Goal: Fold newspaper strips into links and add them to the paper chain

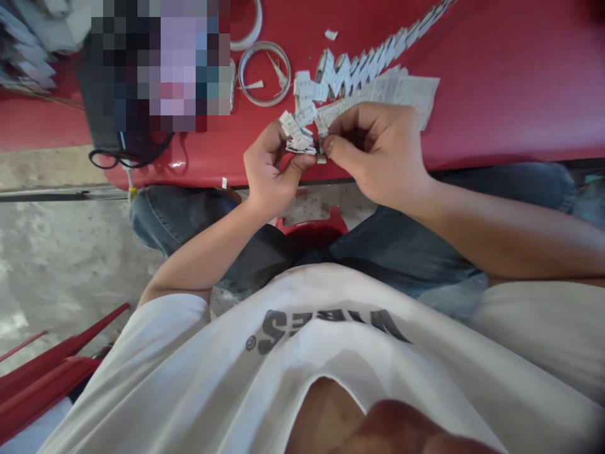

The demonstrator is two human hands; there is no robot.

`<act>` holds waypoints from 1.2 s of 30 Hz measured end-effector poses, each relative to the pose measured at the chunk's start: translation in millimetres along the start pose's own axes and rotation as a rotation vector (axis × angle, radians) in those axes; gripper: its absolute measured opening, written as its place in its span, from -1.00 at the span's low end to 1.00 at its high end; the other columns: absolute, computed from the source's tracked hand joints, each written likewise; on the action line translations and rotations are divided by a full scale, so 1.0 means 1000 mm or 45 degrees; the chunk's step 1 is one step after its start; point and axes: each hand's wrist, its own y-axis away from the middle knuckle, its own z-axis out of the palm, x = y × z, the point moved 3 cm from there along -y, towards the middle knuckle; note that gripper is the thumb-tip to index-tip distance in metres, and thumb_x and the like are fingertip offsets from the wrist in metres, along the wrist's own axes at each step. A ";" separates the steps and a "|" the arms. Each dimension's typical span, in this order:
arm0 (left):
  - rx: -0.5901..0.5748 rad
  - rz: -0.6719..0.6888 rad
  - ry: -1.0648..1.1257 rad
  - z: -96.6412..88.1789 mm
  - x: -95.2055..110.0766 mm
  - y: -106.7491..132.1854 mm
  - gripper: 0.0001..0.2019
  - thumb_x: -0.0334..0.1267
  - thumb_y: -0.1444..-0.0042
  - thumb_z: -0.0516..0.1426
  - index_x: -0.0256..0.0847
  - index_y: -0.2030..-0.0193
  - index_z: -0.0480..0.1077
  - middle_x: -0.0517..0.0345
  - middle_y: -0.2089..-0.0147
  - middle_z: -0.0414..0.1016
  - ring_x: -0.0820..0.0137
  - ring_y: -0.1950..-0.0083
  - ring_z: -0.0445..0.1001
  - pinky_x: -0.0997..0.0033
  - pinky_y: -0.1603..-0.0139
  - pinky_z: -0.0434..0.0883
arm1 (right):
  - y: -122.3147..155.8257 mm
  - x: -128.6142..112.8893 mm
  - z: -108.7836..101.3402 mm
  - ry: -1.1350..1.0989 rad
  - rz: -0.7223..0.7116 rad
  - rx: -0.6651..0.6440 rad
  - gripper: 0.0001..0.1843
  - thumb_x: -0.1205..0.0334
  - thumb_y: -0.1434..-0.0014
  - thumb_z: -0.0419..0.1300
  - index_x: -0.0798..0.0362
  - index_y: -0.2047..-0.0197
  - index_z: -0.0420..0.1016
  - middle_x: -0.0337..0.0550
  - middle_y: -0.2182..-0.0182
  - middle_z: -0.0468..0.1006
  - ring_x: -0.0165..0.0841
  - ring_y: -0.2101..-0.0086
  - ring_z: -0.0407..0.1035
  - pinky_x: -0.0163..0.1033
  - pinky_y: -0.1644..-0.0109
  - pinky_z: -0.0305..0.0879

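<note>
My left hand [270,167] is closed on a cluster of folded printed paper pieces [299,137], held between the thumb and fingers near the table's front edge. Close beside it, my right hand [385,151] pinches a narrow folded paper strip [322,151] between thumb and forefinger. The fingertips of both hands nearly meet. Just beyond them lies a zigzag chain of folded paper [363,69], running off to the upper right. Partly covered by my right hand, a fan of printed paper strips [416,94] rests on the table.
The red table [510,82] carries a tape roll [241,75] with paper scraps inside its ring, and part of another roll [255,28]. A black object with a cable [108,126] and a blurred-out area are at the left. A red plastic stool [314,230] shows between my legs.
</note>
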 end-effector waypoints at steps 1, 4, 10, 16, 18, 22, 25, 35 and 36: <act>-0.005 0.013 0.019 0.000 -0.001 0.000 -0.37 0.57 -0.29 0.17 0.04 -0.04 0.47 0.14 0.15 0.61 0.35 0.16 0.58 0.15 0.06 0.58 | 0.001 -0.001 0.000 0.020 -0.012 0.010 -0.80 0.29 -0.36 0.50 -0.11 0.30 0.65 -0.19 0.33 0.62 -0.27 0.32 0.40 -0.07 0.18 0.29; -0.022 0.022 0.013 0.001 -0.002 0.000 -0.32 0.63 -0.24 0.16 0.06 -0.05 0.47 0.14 0.14 0.60 0.33 0.16 0.60 0.12 0.08 0.60 | 0.004 -0.002 0.001 0.101 -0.002 0.022 -0.76 0.14 -0.37 0.54 -0.13 0.29 0.60 -0.16 0.30 0.65 -0.22 0.27 0.41 -0.07 0.17 0.36; -0.001 -0.055 -0.132 0.002 0.002 0.001 -0.26 0.69 -0.24 0.07 0.02 0.00 0.45 0.10 0.13 0.59 0.30 0.14 0.63 0.10 0.05 0.64 | 0.006 -0.005 -0.001 0.231 0.014 0.045 -0.70 -0.05 -0.35 0.55 -0.16 0.25 0.57 -0.08 0.31 0.64 -0.14 0.26 0.43 -0.03 0.21 0.42; 0.041 0.157 0.047 0.001 0.002 -0.003 -0.40 0.52 -0.23 0.26 0.06 -0.05 0.54 0.13 0.17 0.64 0.36 0.23 0.58 0.20 0.23 0.61 | 0.009 -0.005 -0.001 0.206 0.029 0.054 -0.68 -0.08 -0.39 0.52 -0.15 0.23 0.54 -0.08 0.29 0.61 -0.12 0.19 0.45 -0.04 0.12 0.44; 0.047 0.146 0.068 0.001 0.002 -0.003 -0.40 0.51 -0.22 0.28 0.05 -0.04 0.55 0.12 0.18 0.63 0.36 0.24 0.56 0.20 0.25 0.59 | 0.009 -0.005 -0.001 0.199 0.019 0.068 -0.68 -0.05 -0.39 0.52 -0.15 0.24 0.53 -0.08 0.29 0.60 -0.13 0.19 0.44 -0.03 0.10 0.45; 0.043 0.120 0.021 0.003 0.005 -0.001 -0.38 0.55 -0.26 0.19 0.06 -0.04 0.50 0.11 0.18 0.61 0.34 0.22 0.56 0.16 0.21 0.57 | 0.010 -0.005 0.000 0.222 0.021 0.071 -0.66 -0.05 -0.37 0.54 -0.15 0.27 0.51 -0.08 0.30 0.60 -0.12 0.19 0.45 -0.03 0.11 0.47; -0.003 0.057 -0.095 0.004 0.005 0.001 -0.32 0.63 -0.29 0.06 0.06 -0.07 0.43 0.11 0.17 0.63 0.33 0.21 0.57 0.15 0.17 0.57 | 0.011 -0.005 -0.001 0.244 -0.004 0.076 -0.70 0.01 -0.39 0.53 -0.14 0.27 0.53 -0.10 0.31 0.61 -0.16 0.23 0.46 -0.05 0.14 0.45; 0.093 0.024 0.122 0.004 -0.007 0.003 -0.28 0.60 -0.11 0.32 -0.01 -0.02 0.50 0.16 0.20 0.60 0.33 0.20 0.58 0.23 0.11 0.50 | 0.010 0.006 0.001 0.368 -0.405 0.159 -0.71 -0.05 -0.46 0.46 -0.13 0.23 0.57 -0.20 0.38 0.60 -0.27 0.40 0.39 -0.05 0.27 0.45; 0.105 0.025 0.149 0.004 -0.008 0.002 -0.29 0.58 -0.09 0.35 0.00 -0.02 0.52 0.15 0.20 0.61 0.33 0.21 0.57 0.23 0.12 0.49 | 0.010 0.008 0.001 0.399 -0.414 0.163 -0.68 -0.11 -0.47 0.45 -0.13 0.22 0.57 -0.20 0.38 0.61 -0.27 0.41 0.39 -0.05 0.28 0.47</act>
